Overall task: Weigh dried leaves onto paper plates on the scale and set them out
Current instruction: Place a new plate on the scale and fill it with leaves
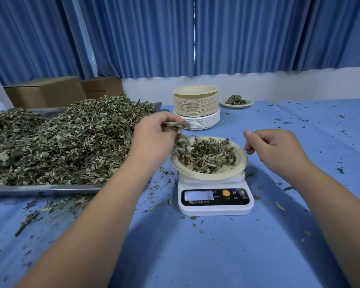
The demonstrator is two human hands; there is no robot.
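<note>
A white digital scale (215, 201) stands at the table's middle with a lit display. On it sits a cream paper plate (238, 169) partly filled with dried leaves (208, 155). My left hand (154, 138) pinches a tuft of dried leaves (180, 132) over the plate's left rim. My right hand (276, 148) hovers just right of the plate, fingers loosely curled, holding nothing. A large heap of dried leaves (60, 140) fills a metal tray (44, 190) at the left.
A tall stack of paper plates (196, 110) stands behind the scale. One filled plate (236, 101) sits at the back, right of the stack. Cardboard boxes (50, 91) line the back left. Leaf crumbs litter the blue tablecloth (216, 256).
</note>
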